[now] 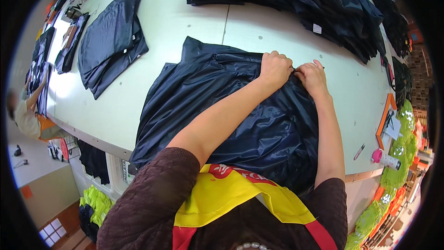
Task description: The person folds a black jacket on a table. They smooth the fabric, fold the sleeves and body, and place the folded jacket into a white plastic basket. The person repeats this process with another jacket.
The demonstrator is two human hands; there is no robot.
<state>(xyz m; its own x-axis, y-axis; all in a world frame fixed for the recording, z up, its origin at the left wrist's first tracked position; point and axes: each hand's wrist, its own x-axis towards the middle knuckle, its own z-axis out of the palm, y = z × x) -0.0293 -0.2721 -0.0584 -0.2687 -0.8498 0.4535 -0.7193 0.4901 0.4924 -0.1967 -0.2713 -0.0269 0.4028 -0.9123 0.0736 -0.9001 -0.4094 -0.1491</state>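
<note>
A dark navy, shiny garment (217, 106) lies spread and wrinkled on the pale worktable in front of me; whether it is a jacket or trousers I cannot tell. My left hand (276, 68) is closed on its far edge, fingers curled over the fabric. Just to the right, my right hand (312, 79) pinches the same edge near the garment's far right corner. A tiny dark tip shows beside the right fingers, too small to name. The fabric between the two hands is bunched, and the fingertips are partly hidden.
A large heap of dark garments (286, 4) lies along the table's far side, with a flat stack (113, 41) at far left. On the right are an orange frame (385, 120), a pen (359, 152) and a pink-capped bottle (387, 160). Another person (30, 115) works at the left.
</note>
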